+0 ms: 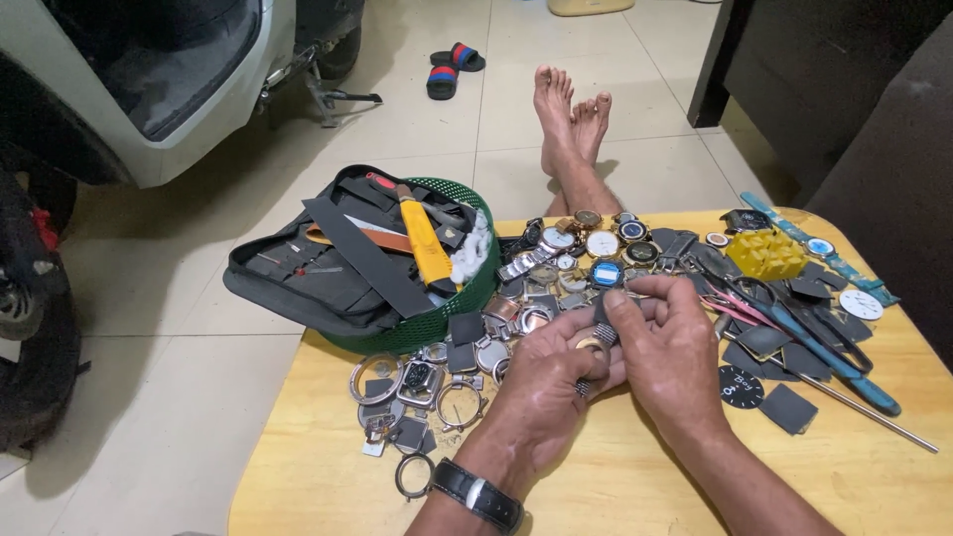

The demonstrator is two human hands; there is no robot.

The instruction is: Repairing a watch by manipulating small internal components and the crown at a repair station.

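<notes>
Near the middle of the wooden worktop (615, 486), both hands meet over one small part: the left hand (541, 387), with a black-strapped wristwatch (476, 493) on its wrist, cradles a round gold-coloured watch case (590, 344) between curled fingers, and the right hand (675, 342) pinches a short dark strap piece (604, 320) between thumb and forefinger, held right against the top of that case. Neither hand is spread; both are pressed closed about what they hold. The step in hand looks like fitting or working loose the strap end at the case's lug, though the joint itself is too small to make out. As a judgement, the next move calls for a steady left grip, so the case does not turn, and a fine, aligned push or pull from the right fingertips rather than force. Just beyond the hands, toward the worktop's far edge, lies a heap of watch faces (586, 248); loose metal rings (397, 387) spread toward the left edge, and a yellow holder block (766, 253) and blue-handled tools (834, 362) lie toward the right edge. A green basket (437, 323) holding a black tool pouch (328, 263) overhangs the far left corner.
</notes>
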